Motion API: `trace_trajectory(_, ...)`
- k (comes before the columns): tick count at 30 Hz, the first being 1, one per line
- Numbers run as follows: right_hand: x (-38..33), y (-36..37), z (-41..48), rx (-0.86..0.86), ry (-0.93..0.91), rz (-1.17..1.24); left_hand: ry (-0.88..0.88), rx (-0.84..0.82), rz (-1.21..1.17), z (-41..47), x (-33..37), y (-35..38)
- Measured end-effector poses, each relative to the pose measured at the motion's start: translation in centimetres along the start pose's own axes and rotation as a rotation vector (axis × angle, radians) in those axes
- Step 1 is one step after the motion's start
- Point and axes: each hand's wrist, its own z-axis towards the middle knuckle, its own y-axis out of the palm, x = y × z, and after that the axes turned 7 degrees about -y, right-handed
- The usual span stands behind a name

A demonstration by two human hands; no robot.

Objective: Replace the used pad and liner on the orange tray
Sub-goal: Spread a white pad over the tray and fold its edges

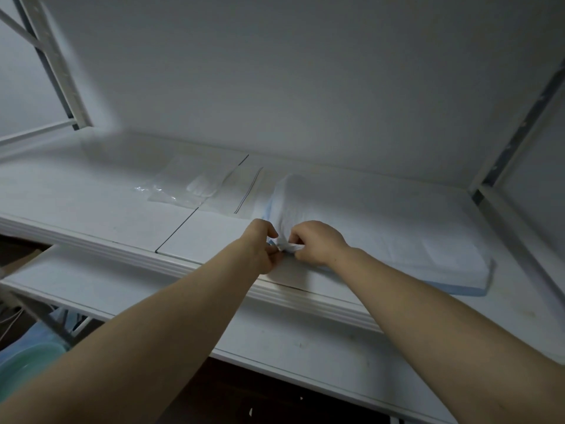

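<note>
- Here, two bare arms reach forward to a flat white shelf board [91, 209].
- On the right part of that shelf lies a soft stack of white pads with a light blue underside [382, 221]. It lies flat. Its blue edge shows along the near side and at the far left corner.
- The left hand [263, 243] and the right hand [318, 243] are close together at the near left corner of the stack.
- Both hands have curled fingers. Each one pinches a small bit of the white and blue pad corner between thumb and fingers. The pinched bit is bunched up between the two hands.
- I cannot tell how many pads are in the pinch.
- Just to the left of the stack lie flat clear plastic bags [195, 182], one partly over another, with thin dark lines across them. I cannot tell if they touch the stack or slip under it.
- A thin dark gap runs across the shelf where two boards meet. It goes under the bags.
- A second white shelf board [275, 341] sits lower and nearer, under both forearms.
- At the bottom left, below the shelves, part of a round pale green tub [27, 359] shows.
- A white metal post [55, 62] stands at the far left, and a plain pale wall [275, 71] is behind the shelf.
</note>
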Motion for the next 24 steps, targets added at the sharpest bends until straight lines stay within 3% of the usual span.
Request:
trace_trajectory(2,0.1,0.1,0.0,0.000,-0.004,0.008,0.056,0.006,-0.014,-0.1,0.3,0.3)
trace_trajectory(4,0.2,0.0,0.0,0.005,-0.010,0.016,-0.056,-0.006,-0.166,0.0,1.5,0.5)
trace_trajectory(8,0.4,-0.2,0.0,0.012,-0.008,0.030,0.090,0.007,0.203,-0.3,1.6,0.4)
trace_trajectory(13,0.7,0.0,0.0,0.010,-0.008,0.054,0.083,0.067,0.171,0.5,1.4,0.9)
trace_trajectory(16,0.8,0.4,0.1,0.005,0.000,0.071,0.136,0.129,0.348,1.3,1.4,1.0)
trace_trajectory(20,0.9,0.9,0.3,-0.015,-0.005,0.081,0.241,0.314,0.805,2.0,1.3,1.2)
trace_trajectory(24,1.1,0.9,0.5,-0.028,0.000,0.100,0.524,0.506,0.875,2.5,1.9,0.6)
